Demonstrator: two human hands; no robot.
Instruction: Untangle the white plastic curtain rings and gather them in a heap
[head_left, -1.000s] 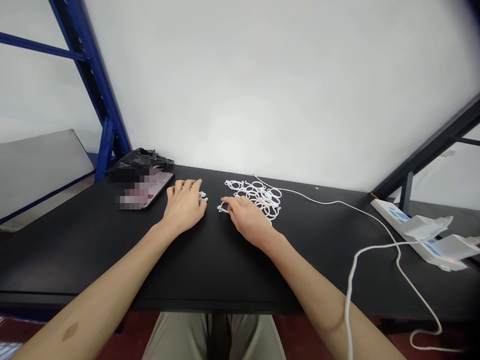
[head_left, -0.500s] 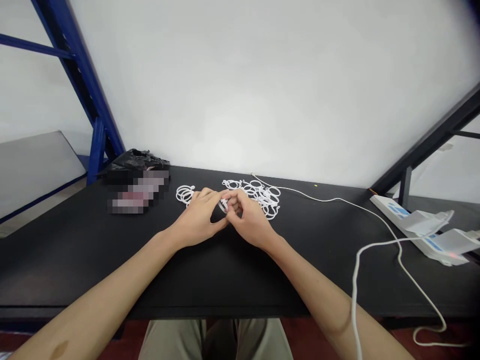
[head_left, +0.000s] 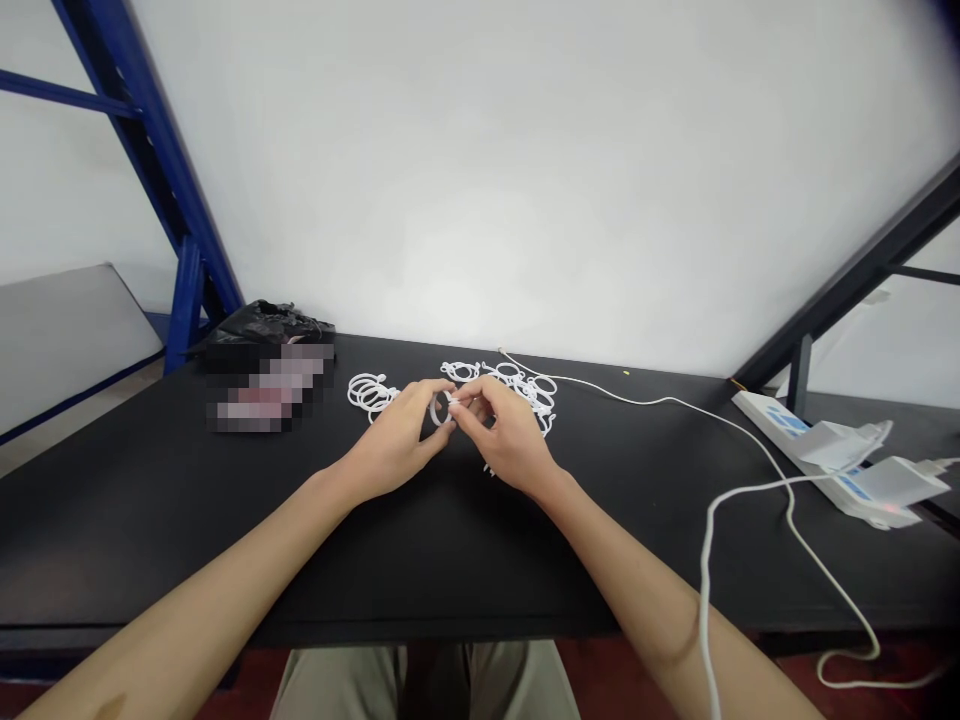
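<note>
Between my two hands, above the black table, is a white ring (head_left: 436, 411) that looks like a curtain ring with a small eyelet. My left hand (head_left: 400, 432) grips its left side between thumb and fingers. With thumb and fingertips pinched, my right hand (head_left: 508, 432) holds the ring's right side, where the small part is mostly hidden. A group of similar white rings (head_left: 364, 392) lies just left of my left hand. Behind and beside my right hand lies a looser pile of white rings (head_left: 541, 390), partly covered by that hand.
On the black table (head_left: 360, 570), a black plastic bag (head_left: 262, 322) and a blurred-out item (head_left: 270, 390) lie at left. A white power strip (head_left: 787, 420) with plugged-in adapters stands at right. A white cable (head_left: 705, 590) crosses over my right forearm. The wall rises behind.
The ring has turned so its round opening shows between my hands. A small white piece now shows on the table below my right hand. The view has shifted slightly.
</note>
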